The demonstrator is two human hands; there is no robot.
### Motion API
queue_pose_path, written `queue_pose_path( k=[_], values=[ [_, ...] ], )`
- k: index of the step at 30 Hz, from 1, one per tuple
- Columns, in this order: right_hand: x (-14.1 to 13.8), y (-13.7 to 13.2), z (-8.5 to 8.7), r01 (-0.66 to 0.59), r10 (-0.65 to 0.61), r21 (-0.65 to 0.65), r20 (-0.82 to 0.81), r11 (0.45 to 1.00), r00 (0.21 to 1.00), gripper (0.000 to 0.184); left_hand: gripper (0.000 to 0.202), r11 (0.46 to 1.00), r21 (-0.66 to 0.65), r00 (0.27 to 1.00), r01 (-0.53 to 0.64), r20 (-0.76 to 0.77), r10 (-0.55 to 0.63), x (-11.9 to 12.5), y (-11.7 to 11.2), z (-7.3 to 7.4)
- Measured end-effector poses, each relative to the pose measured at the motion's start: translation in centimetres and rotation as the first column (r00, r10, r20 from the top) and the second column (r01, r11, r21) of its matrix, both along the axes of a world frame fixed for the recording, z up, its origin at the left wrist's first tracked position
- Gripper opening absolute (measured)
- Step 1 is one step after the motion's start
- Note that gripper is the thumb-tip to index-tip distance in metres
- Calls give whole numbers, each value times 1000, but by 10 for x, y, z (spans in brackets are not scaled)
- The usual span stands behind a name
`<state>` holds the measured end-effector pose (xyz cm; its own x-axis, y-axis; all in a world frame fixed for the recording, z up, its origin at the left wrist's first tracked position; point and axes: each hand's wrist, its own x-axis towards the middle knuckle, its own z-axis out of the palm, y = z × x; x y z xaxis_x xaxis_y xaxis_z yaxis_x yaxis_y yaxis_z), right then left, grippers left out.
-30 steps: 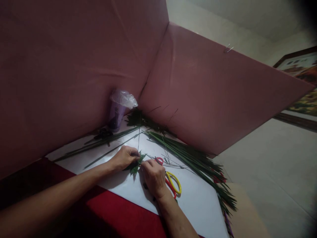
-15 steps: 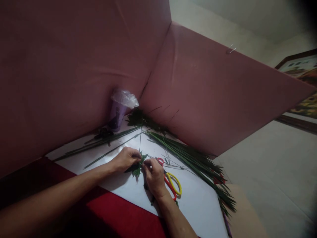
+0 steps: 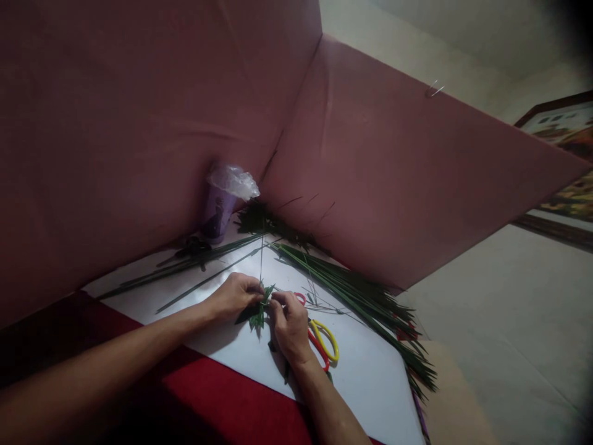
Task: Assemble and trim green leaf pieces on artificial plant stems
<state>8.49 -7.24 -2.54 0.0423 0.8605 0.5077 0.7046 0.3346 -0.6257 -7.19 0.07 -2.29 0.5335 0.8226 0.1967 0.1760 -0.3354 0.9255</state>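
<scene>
Over the white board [image 3: 370, 389], my left hand [image 3: 237, 295] is closed in a pinch on a small spiky green leaf piece [image 3: 257, 318]. Its pointed tips stick out above and below my fingers. A thin stem rises from it toward the far corner. My right hand [image 3: 291, 324] is closed too, thumb and forefinger meeting at the right side of the same leaf piece; what exactly they grip is too small to make out. Just right of that hand lie scissors with a yellow handle [image 3: 331, 343] and a red handle [image 3: 319, 352], partly hidden by my hand.
Long green palm-like leaves [image 3: 352, 293] lie along the right edge. More narrow strips [image 3: 185, 269] lie at left, near a dark object [image 3: 193, 247]. A purple cup [image 3: 217, 213] topped by clear plastic [image 3: 235, 180] stands near the corner. Pink panels [image 3: 370, 154] rise behind.
My right hand's fingertips have shifted slightly up and right at the leaf piece. The leaf piece has turned a little in my left fingers. The view has moved slightly.
</scene>
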Motion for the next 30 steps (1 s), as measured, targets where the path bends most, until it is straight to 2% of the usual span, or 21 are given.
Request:
queue_pose_path(
  k=[4,7,11,13,19,26,30],
  values=[
    [3,-2,3,35,-35,11,-17,999,999,24,15,1000,8,1000,-24,-10,24,1,0,-1],
    [4,-3,3,49,-46,-51,51,997,998,18,15,999,11,999,-33,-14,33,1,1,-2],
    [3,-5,3,61,-41,-123,163,991,986,21,15,999,4,999,-35,-31,35,1,1,-1],
    [1,-6,4,51,-24,-134,196,990,980,15,15,1000,-3,999,-26,-37,26,1,1,0],
    [0,-5,2,35,-20,-120,125,992,992,2,16,1000,3,999,-27,-43,27,0,-2,4],
    [1,-3,-3,37,-32,-119,43,992,999,10,15,999,28,997,-23,-76,25,0,-4,8],
    [2,0,-4,46,-44,-125,19,991,999,12,15,996,92,996,18,-87,-10,0,-4,9]
  ],
)
